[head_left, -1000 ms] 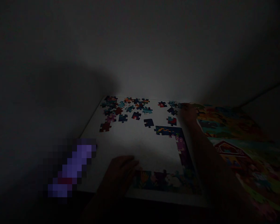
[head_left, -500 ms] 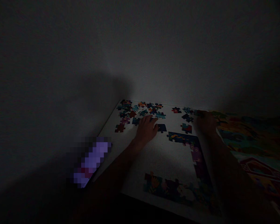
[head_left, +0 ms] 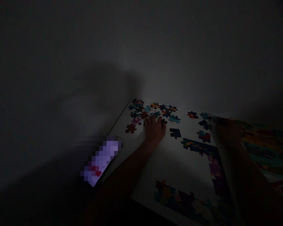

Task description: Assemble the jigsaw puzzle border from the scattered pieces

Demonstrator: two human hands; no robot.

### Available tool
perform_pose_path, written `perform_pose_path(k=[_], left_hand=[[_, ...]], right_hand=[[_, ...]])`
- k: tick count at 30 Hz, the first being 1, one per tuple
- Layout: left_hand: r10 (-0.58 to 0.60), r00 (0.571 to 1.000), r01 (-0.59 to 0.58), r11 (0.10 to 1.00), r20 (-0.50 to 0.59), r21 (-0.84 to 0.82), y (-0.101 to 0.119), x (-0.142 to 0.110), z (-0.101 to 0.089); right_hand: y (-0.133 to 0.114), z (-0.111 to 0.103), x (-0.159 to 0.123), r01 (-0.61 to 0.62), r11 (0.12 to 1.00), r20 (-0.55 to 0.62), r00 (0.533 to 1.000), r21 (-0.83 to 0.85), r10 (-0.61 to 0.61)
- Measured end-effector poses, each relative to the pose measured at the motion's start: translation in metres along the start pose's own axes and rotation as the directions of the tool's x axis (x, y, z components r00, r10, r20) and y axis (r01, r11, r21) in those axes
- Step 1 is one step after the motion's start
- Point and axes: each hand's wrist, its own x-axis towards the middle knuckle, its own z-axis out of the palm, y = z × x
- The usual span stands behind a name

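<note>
The left grip [head_left: 155, 130] lies palm down, fingers bent and a little apart, over the loose pieces [head_left: 166, 113]; whether one is pinched I cannot tell. The right grip [head_left: 228, 130] is in deep shadow beside other pieces, its hold likewise unclear. The pieces spread along the far end of the surface [head_left: 172, 161]; the joined section [head_left: 214, 166] runs down its right side and along the near edge. Each piece should be light, flat and stiff, its tabs easily bent, best taken by opposite edges. No brand or writing is readable; the lit screen [head_left: 106, 157] at left is pixelated.
</note>
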Motion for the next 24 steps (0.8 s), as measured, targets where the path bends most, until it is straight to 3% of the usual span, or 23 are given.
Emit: perform_pose_path(k=[3,11,18,24], left_hand=[[-0.039,0.999,0.039,0.999,0.005,0.01,-0.003,0.002,0.001],[-0.161,0.987,0.163,0.98,-0.028,0.11,-0.01,-0.002,0.003],[-0.11,0.994,0.109,0.983,0.0,0.149,-0.006,-0.005,0.003],[-0.051,0.997,0.042,0.991,0.065,0.129,0.0,-0.005,0.0]], right_hand=[[-0.006,-0.003,-0.001,-0.085,0.996,0.042,0.995,-0.024,0.086],[-0.008,-0.003,-0.002,-0.082,0.996,0.008,0.997,-0.019,0.082],[-0.014,-0.006,-0.006,-0.066,0.998,-0.005,0.998,-0.02,0.066],[-0.009,0.0,-0.003,0.0,0.996,-0.076,0.997,0.091,0.007]])
